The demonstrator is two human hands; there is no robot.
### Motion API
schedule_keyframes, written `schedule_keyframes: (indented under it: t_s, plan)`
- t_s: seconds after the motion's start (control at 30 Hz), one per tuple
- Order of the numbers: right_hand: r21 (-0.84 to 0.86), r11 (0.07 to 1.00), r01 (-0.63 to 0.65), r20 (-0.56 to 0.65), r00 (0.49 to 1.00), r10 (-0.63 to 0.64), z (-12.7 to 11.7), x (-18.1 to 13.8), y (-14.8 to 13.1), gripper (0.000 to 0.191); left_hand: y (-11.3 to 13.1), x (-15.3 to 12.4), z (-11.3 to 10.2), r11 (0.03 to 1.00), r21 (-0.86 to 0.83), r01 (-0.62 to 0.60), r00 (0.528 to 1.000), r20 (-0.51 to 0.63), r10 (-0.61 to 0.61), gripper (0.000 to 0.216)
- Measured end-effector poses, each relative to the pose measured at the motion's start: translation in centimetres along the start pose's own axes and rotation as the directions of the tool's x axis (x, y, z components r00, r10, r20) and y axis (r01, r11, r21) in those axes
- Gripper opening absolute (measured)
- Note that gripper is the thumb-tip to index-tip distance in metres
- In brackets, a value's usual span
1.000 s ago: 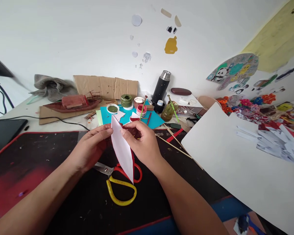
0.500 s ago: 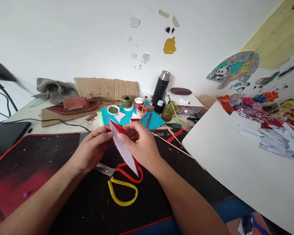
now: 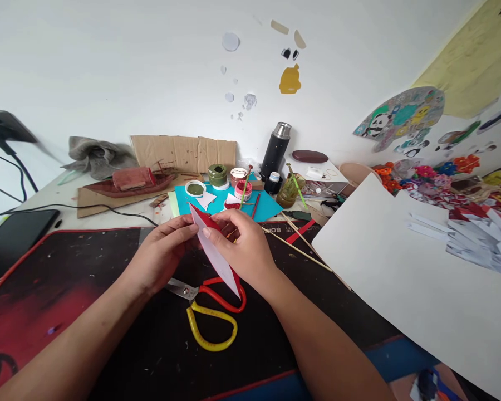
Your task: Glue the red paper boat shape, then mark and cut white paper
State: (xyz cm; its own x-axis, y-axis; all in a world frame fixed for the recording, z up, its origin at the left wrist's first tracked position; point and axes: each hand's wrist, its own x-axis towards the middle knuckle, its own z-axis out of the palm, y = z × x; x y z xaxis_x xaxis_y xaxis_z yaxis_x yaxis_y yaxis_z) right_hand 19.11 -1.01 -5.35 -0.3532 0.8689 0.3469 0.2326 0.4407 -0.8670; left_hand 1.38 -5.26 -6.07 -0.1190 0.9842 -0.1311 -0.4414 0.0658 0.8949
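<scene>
A piece of paper (image 3: 215,253), red on one side and white on the other, is held tilted between my two hands, its pointed end toward me. My left hand (image 3: 165,250) pinches its left edge near the top. My right hand (image 3: 246,245) grips it from the right, thumb on the white face and fingers behind, partly hidden. Just below the paper lies a pair of scissors (image 3: 212,348) with one red and one yellow handle, its blades partly behind my left wrist.
Paint jars (image 3: 217,175) stand on blue paper (image 3: 183,207) behind my hands, with a black thermos (image 3: 275,150) beyond. A red model boat (image 3: 129,184) sits back left. Thin sticks (image 3: 300,249) and a large white sheet (image 3: 384,262) lie right, with cut paper strips (image 3: 480,239) on the sheet.
The whole view has shifted slightly, so things appear a little to the right. My hands keep the same hold on the paper.
</scene>
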Motion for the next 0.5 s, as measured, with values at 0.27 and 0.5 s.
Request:
schedule_keyframes:
  t_s: [0.27, 0.5]
  plan:
    - [-0.016, 1.0, 0.002, 0.012, 1.0, -0.002, -0.07, -0.01, 0.16, 0.019, -0.12, -0.05, -0.05, 0.999, 0.024, -0.028, 0.999, -0.028, 0.029, 0.037]
    - [0.11, 0.989, -0.099, 0.05, 0.994, 0.094, -0.36, 0.11, -0.62, 0.025, -0.14, -0.22, -0.2, 0.998, 0.048, -0.048, 0.999, -0.006, 0.048, 0.033]
